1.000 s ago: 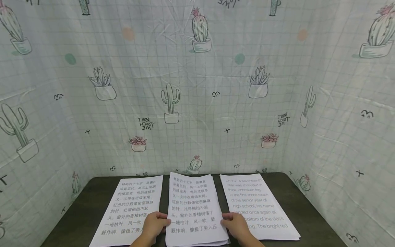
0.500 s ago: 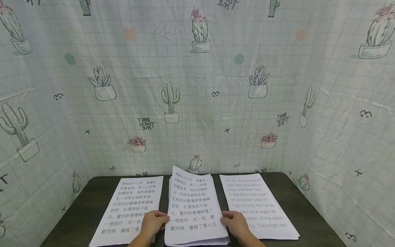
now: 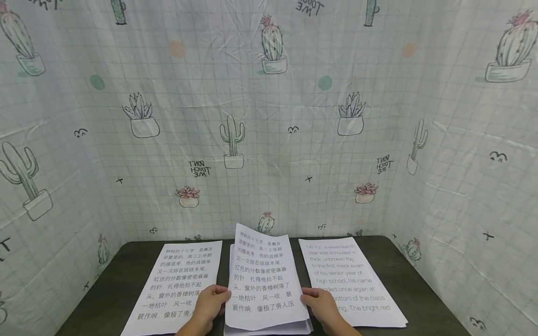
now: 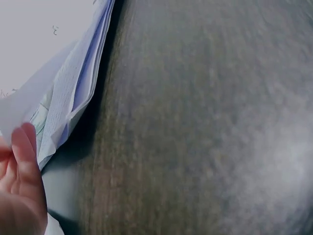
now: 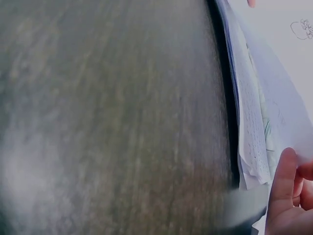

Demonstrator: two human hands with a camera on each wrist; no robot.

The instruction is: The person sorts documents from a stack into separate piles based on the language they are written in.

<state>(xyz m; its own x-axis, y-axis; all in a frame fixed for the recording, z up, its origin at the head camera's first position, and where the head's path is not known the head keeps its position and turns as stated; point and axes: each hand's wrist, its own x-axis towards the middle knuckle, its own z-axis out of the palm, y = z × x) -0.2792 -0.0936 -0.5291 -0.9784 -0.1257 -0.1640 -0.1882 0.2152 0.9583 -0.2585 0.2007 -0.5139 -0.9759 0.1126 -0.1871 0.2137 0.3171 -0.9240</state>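
Note:
A white sheet (image 3: 262,284) of large printed Chinese text is raised over the middle paper stack (image 3: 300,328), its upper left corner standing highest. My left hand (image 3: 206,309) pinches its left edge near the lower end. On the opposite edge my right hand (image 3: 322,308) pinches it at about the same height. In the left wrist view the fingers (image 4: 27,147) hold the sheet's edge, and the layered stack (image 4: 73,93) lies beneath with a gap. The right wrist view has the fingers (image 5: 283,176) on the sheet beside the stack's edge (image 5: 247,107).
Left of the middle stands another stack (image 3: 180,275) of Chinese text, partly covered by my left hand. At the right lies a stack (image 3: 349,280) in English, overlapped by my right hand. All rest on a dark wooden table (image 3: 105,289), with a cactus-print curtain (image 3: 269,140) behind.
Both hands have kept their pinch while the top sheet has risen off the middle stack. Its upper left corner now stands higher, and its lower edge shows apart from the papers below.

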